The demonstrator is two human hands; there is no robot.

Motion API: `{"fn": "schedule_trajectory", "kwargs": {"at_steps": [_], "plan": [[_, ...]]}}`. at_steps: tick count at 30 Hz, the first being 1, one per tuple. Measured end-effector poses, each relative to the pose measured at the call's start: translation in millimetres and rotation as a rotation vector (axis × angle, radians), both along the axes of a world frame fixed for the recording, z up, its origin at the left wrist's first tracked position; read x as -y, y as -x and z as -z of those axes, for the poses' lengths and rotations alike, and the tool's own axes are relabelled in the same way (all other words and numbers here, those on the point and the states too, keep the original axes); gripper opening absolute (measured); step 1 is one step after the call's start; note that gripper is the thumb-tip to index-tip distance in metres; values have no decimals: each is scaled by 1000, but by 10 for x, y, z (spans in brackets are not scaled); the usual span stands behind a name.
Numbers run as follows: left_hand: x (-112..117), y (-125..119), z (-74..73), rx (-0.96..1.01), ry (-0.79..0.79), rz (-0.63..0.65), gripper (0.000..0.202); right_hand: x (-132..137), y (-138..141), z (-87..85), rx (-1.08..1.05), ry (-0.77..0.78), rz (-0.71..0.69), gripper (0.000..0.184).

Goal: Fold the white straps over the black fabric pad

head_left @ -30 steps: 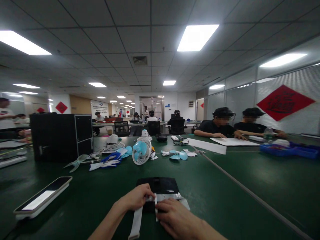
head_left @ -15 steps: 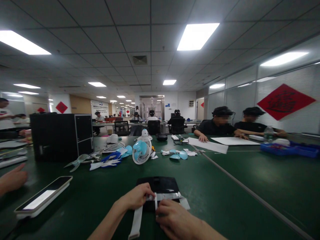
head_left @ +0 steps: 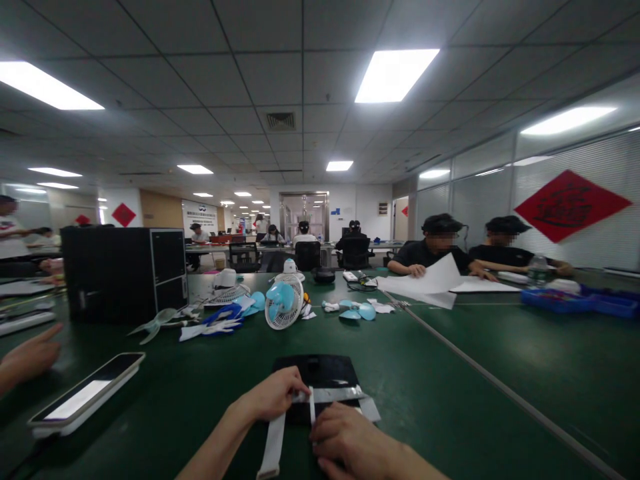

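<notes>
On the green tabletop (head_left: 450,407), the left hand (head_left: 277,395), fingertips bunched, meets the far end of a narrow white strip (head_left: 313,405); the right hand (head_left: 345,437) curls at its near end, pinch unclear for both. The strip points forward over a black case (head_left: 325,369).

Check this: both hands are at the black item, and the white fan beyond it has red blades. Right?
No: the head view shows light-blue blades, not red, on the white fan. The left hand and right hand are at the black item.
</notes>
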State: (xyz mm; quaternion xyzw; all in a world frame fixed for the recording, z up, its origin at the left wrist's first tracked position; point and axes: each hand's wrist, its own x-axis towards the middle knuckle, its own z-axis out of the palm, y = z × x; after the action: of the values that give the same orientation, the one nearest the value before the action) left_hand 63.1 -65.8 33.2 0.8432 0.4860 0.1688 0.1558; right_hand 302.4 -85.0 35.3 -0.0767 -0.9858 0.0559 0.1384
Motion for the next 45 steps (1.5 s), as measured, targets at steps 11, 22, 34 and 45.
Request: {"fn": "schedule_trajectory", "kwargs": {"at_steps": [11, 22, 34, 45], "plan": [[97, -51, -126, -21, 30, 1, 49, -94, 3, -107, -32, 129, 336, 33], [102, 75, -170, -27, 115, -10, 42, -417, -246, -259, 16, 140, 751, 24], [76, 302, -176, 17, 144, -69, 35, -559, -326, -201, -25, 224, 721, 20], [-117, 532, -87, 32, -91, -393, 24, -737, -243, -157, -163, 159, 686, 23]]}}
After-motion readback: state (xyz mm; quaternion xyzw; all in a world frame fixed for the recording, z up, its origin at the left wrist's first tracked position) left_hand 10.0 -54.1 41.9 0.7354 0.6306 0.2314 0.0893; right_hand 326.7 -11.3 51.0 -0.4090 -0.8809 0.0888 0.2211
